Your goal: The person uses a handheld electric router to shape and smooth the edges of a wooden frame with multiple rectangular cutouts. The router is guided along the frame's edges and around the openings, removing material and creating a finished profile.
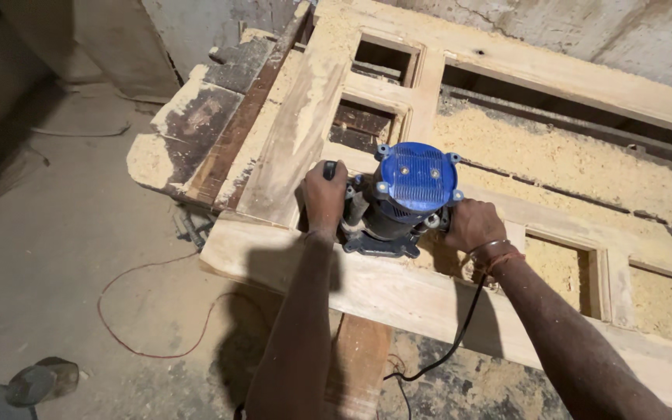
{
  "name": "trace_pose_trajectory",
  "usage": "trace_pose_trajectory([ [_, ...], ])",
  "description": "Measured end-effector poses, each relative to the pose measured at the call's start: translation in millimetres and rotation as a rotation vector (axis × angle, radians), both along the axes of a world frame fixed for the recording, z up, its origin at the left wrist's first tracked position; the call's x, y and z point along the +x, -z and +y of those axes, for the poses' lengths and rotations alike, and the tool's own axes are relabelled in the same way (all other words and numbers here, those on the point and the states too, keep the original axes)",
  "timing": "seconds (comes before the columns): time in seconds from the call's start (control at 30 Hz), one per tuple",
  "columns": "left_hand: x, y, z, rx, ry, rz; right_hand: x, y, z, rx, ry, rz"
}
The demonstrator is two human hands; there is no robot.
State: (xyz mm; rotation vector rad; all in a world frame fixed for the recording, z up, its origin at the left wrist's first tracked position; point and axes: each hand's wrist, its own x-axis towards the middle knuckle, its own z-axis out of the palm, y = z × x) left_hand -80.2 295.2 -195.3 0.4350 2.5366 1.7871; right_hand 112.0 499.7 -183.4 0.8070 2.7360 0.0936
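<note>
A blue-capped router (pixel 402 198) stands upright on a pale wooden door frame (pixel 398 292), its dark base plate resting flat on the wide rail nearest the person. The left hand (pixel 324 198) is wrapped round the black side handle on the tool's left, grip pressed together around it with the knob's top showing above the knuckles. The right hand (pixel 472 224) clasps the handle on the opposite side — fingers curled tight, the handle itself almost wholly hidden under them. A bangle and red thread (pixel 493 255) circle the right wrist.

A black power cord (pixel 449 346) drops from under the right wrist, over the frame's near edge, and curls on the floor below.

The door frame lies flat across a worktop, with rectangular panel openings (pixel 565 268) cut through it — several to the right of the router and two beyond it. Sawdust (pixel 554 159) lies heaped over the frame's far rails and fills the openings on the right. Under the frame's left end, dark worn planks (pixel 223 128) stick out, also dusted with shavings. A reddish wooden beam (pixel 359 362) shows beneath the near rail, between the person's forearms.

On the dusty floor (pixel 56 257) to the left, a thin red wire (pixel 130 311) loops in a wide curve, well apart from the frame.
</note>
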Motion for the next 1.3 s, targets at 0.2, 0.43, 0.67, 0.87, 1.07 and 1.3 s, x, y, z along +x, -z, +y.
trace_pose_trajectory([
  [0.2, -1, -3, 0, -0.036, 0.035, -0.023, 7, -4, -9, -0.05, 0.078, 0.006],
  [0.43, -3, 1, 3, -0.011, 0.051, -0.006, 10, 1, -8, -0.003, 0.023, 0.05],
  [0.67, -4, 0, 2, -0.004, 0.06, 0.009, 12, 3, -9, -0.041, -0.002, 0.117],
  [0.87, -3, -2, 6, -0.055, 0.133, 0.002, 31, 14, -15, -0.025, 0.009, 0.209],
  [1.07, 1, -2, 2, 0.029, 0.177, 0.067, 39, 4, -32, -0.02, 0.048, 0.19],
  [1.3, 1, 2, 2, 0.177, 0.245, 0.006, 37, -13, -51, -0.1, 0.159, -0.019],
])
